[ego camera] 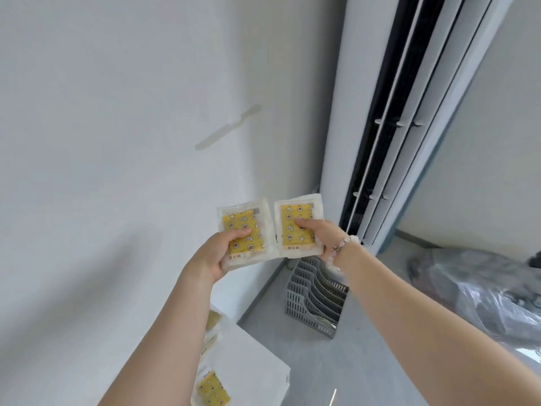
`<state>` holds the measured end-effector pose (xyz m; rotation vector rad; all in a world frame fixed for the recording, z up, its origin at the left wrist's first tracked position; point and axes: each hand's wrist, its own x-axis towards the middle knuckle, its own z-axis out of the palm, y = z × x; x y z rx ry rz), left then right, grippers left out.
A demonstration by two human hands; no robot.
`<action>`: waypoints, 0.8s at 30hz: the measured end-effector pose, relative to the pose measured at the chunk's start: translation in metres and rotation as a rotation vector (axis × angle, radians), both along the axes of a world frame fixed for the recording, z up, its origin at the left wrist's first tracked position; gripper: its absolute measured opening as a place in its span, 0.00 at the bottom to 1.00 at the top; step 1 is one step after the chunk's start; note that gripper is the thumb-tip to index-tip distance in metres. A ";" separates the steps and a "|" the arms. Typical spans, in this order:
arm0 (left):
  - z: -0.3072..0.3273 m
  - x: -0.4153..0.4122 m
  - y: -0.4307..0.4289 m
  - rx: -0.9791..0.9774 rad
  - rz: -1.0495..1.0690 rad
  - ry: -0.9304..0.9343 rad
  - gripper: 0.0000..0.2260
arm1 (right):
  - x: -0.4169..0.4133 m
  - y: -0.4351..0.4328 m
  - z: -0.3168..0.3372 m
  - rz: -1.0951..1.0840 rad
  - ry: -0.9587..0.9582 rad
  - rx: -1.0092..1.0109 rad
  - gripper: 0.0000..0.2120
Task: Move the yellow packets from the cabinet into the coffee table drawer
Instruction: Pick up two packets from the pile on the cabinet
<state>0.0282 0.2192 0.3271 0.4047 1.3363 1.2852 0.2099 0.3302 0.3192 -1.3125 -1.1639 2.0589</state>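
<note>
I am viewing both hands raised at the centre of the frame, in front of a white wall (117,112). The left hand (213,256) is gripping one yellow packet (243,232); its fingers are clamped on the packet, thumb pressing the printed face. The right hand (319,235) is gripping a second yellow packet (297,227), fingers likewise clamped, thumb lying across the front. The two packets are standing upright, side by side, inner edges just beside each other; I cannot tell whether they are touching. A beaded bracelet (341,244) is sitting on the right wrist.

At the lower centre of the frame, more yellow packets (212,391) are lying along the left edge of a white surface (251,361), partly hidden by the left forearm. A grey slotted file rack (310,300) is standing on the floor (366,361) right of centre. A tall white air conditioner (395,112) is occupying the upper right. A plastic-wrapped bundle (483,288) is lying at the right edge.
</note>
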 end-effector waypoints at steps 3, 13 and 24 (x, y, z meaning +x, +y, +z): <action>0.003 0.018 0.006 0.019 -0.106 0.006 0.05 | 0.027 -0.012 0.005 -0.081 -0.002 0.021 0.09; 0.006 0.124 0.037 0.078 -0.529 -0.013 0.07 | 0.147 -0.068 0.007 -0.484 0.004 0.037 0.07; 0.014 0.296 0.045 0.108 -1.058 -0.013 0.12 | 0.292 -0.151 0.003 -0.934 0.087 0.110 0.06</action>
